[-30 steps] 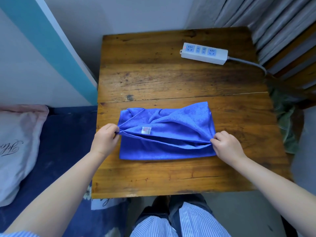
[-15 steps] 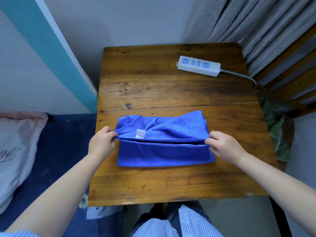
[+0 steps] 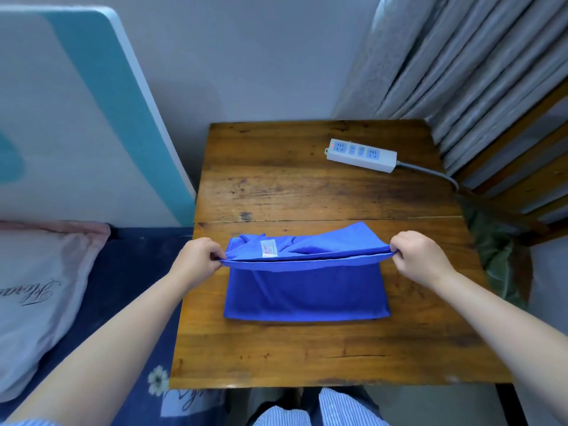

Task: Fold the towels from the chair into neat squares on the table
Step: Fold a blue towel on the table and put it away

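A blue towel (image 3: 304,296) lies on the near half of the wooden table (image 3: 307,186), folded into a wide band with a white label showing on its upper layer. My left hand (image 3: 196,261) pinches the towel's left corner. On the other side, my right hand (image 3: 419,259) pinches the right corner. Both hands hold that edge stretched taut and lifted a little above the table, while the towel's lower part hangs down to the tabletop. A green towel (image 3: 495,259) is draped over the wooden chair (image 3: 522,192) to the right of the table.
A white power strip (image 3: 361,155) lies at the table's far right, its grey cable running off toward the chair. Curtains (image 3: 461,66) hang behind. A bed with a pale pillow (image 3: 40,290) stands to the left. A teal and white board (image 3: 92,118) leans against the wall.
Both hands have lifted the towel's pinched edge off the table and pulled it taut, so the lower layer now hangs beneath. The view has tilted up and back.
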